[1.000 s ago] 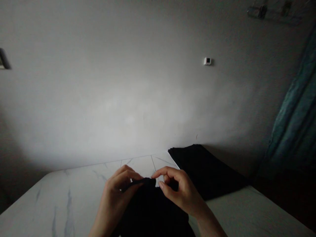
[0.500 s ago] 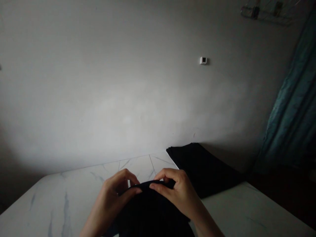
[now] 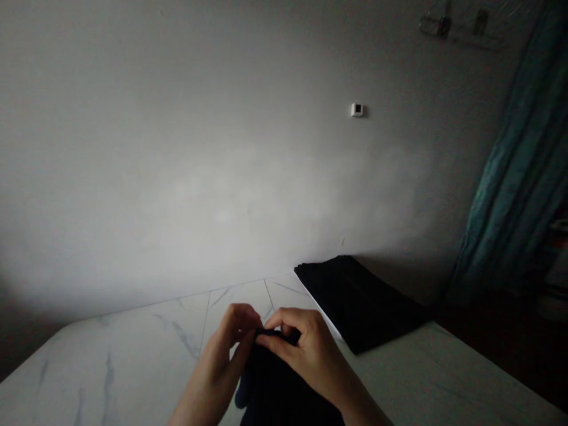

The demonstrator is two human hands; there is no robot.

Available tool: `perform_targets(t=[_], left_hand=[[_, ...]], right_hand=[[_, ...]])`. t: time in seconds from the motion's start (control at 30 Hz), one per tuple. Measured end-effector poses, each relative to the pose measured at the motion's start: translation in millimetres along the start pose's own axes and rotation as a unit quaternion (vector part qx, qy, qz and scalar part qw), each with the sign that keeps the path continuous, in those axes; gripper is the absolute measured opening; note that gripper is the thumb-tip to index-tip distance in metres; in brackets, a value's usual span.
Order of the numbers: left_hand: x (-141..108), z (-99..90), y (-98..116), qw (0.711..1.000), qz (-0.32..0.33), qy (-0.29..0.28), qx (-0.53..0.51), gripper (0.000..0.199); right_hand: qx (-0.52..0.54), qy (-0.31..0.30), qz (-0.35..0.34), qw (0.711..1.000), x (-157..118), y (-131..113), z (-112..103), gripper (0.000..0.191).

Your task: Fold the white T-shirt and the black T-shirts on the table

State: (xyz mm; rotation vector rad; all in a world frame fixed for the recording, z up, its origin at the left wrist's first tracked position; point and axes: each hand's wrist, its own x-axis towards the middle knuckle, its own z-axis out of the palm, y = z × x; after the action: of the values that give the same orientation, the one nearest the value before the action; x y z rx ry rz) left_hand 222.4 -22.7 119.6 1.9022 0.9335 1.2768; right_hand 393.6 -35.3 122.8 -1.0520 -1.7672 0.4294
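Well, left grip: we are closing its fingers and thumb on the top edge of the black cloth, pinching the fabric from the left side.

Right grip: we are curling its fingers over the same edge and holding it shut on the cloth, just beside the left grip, so that the two are almost touching.

Black cloth: it is hanging from both grips, gathered at the top between them and running down past the bottom of the view, with a loose fold showing by the left wrist. It is too dark to tell the weave, or whether it is a garment.

Folded pile: a flat, folded black pile is lying on the desk, beyond and to the right of the right grip, apart from the hands.

Desk: the white, grey-veined top of the desk is stretching under our forearms, with thin seam lines running across it near the far edge.

Wall: a pale wall is rising behind the desk, with a small white wall fitting sitting on it above the pile.

Curtain: a teal curtain is hanging at the right, and a clip rack is hanging high up near it.
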Motion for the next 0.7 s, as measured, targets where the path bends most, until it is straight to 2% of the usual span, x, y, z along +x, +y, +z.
perform_targets(t=[0.17,0.37,0.47,0.57,0.7], left_hand=[[-2,8.2,-1,0.998,-0.039,0.014,-0.05,0.022],[-1,-2.4,-4,0.998,-0.035,-0.016,-0.044,0.025],[0,-6.8,-4,0.998,-0.049,-0.011,-0.043,0.027],[4,-8.9,-7,0.998,-0.052,-0.005,-0.043,0.03],[8,-4.1,-11,0.991,-0.086,-0.09,-0.049,0.045]], right_hand=[[0.002,-0.003,0.013,1.0,1,0,-1,0.01],[0.036,-0.032,0.013,0.999,0,-1,-3,0.013],[0.075,-0.06,0.022,0.995,1,0,-6,0.02],[0.136,-0.027,0.027,0.99,6,5,-8,0.029],[0.184,0.047,0.029,0.981,12,13,-8,0.031]])
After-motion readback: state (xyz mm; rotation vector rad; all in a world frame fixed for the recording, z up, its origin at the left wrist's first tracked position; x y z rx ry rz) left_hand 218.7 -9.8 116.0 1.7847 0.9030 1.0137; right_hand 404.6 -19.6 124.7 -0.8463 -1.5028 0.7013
